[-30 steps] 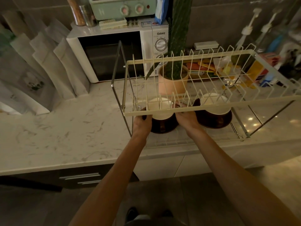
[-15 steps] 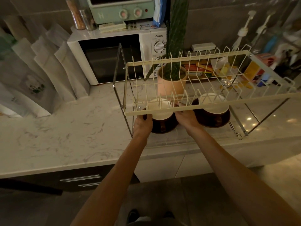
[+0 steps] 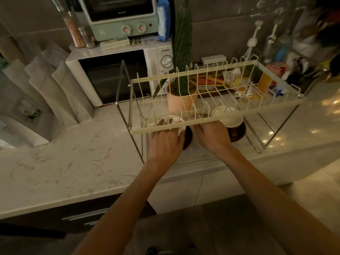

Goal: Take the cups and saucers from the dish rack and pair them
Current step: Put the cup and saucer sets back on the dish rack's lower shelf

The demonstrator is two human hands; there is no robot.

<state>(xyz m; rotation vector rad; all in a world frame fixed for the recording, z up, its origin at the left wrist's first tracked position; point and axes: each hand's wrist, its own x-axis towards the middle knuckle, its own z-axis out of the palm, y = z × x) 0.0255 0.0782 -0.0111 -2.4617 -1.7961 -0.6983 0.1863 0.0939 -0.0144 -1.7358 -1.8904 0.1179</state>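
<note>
The cream wire dish rack (image 3: 202, 124) stands on the counter. Two white cups on dark saucers sit on its lower tier. My left hand (image 3: 165, 142) lies over the left cup (image 3: 177, 119) and its saucer (image 3: 188, 138), with fingers curled round the cup under the upper tier's front rail. My right hand (image 3: 211, 134) reaches in between the two sets, beside the right cup (image 3: 231, 116) and right saucer (image 3: 238, 132). The front rail hides its fingertips, so its hold is unclear.
A potted cactus (image 3: 181, 96) stands right behind the rack. A microwave (image 3: 117, 76) carries a small green oven (image 3: 123, 15) at the back. Paper bags (image 3: 40, 92) lean at the left. Bottles and packets crowd the back right. Marble counter (image 3: 73, 159) spreads left of the rack.
My left hand has slid right, from the left saucer's rim to over the cup. My right hand has shifted slightly toward the right set. My head has moved closer.
</note>
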